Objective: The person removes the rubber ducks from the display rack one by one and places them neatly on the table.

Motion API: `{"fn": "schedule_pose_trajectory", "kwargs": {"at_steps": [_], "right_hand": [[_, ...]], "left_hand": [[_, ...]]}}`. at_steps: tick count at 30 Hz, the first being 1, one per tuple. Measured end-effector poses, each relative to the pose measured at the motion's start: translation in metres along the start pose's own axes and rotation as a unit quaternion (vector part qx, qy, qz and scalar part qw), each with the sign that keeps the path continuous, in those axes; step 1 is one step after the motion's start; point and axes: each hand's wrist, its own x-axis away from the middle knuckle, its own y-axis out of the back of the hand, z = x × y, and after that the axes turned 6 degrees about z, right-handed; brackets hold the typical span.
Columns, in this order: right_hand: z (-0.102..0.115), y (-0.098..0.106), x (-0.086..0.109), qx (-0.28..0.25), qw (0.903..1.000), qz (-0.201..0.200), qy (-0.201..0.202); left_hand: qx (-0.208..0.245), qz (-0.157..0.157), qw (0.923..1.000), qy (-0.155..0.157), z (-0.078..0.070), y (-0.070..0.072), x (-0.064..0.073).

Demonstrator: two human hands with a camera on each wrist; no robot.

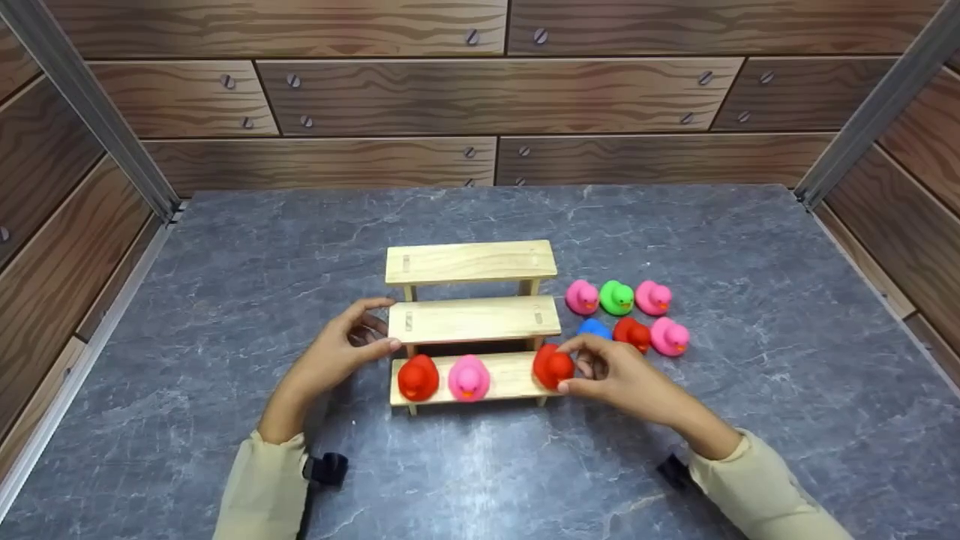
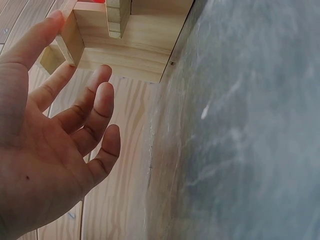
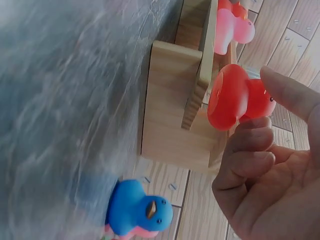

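Note:
A three-step wooden stand point(image 1: 472, 321) stands mid-table. At the left end of its middle step, my left hand point(image 1: 330, 351) holds the board's edge between thumb and index finger; its other fingers are loosely bent in the left wrist view. My right hand point(image 1: 626, 379) pinches a red rubber duck point(image 3: 235, 97) by thumb and fingers at the right end of the bottom step. Whether this duck's base rests fully on the board I cannot tell. Another red duck point(image 1: 418, 378) sits at that step's left end, with a pink duck point(image 1: 469, 378) beside it.
Right of the stand, two rows of ducks lie on the grey marbled table point(image 1: 480, 480): a green duck point(image 1: 616, 298), a blue duck point(image 3: 137, 207) partly hidden in the head view, a red duck point(image 1: 632, 334) and several pink ones. Wood-patterned walls point(image 1: 480, 97) enclose the table.

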Motion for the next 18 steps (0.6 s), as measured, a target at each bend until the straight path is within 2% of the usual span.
{"fn": "schedule_pose_trajectory", "kwargs": {"at_steps": [18], "right_hand": [[-0.015, 0.022, 0.019, 0.006, 0.9994, -0.025, -0.025]], "left_hand": [[-0.003, 0.003, 1.0000, 0.008, -0.001, 0.000, 0.000]]}}
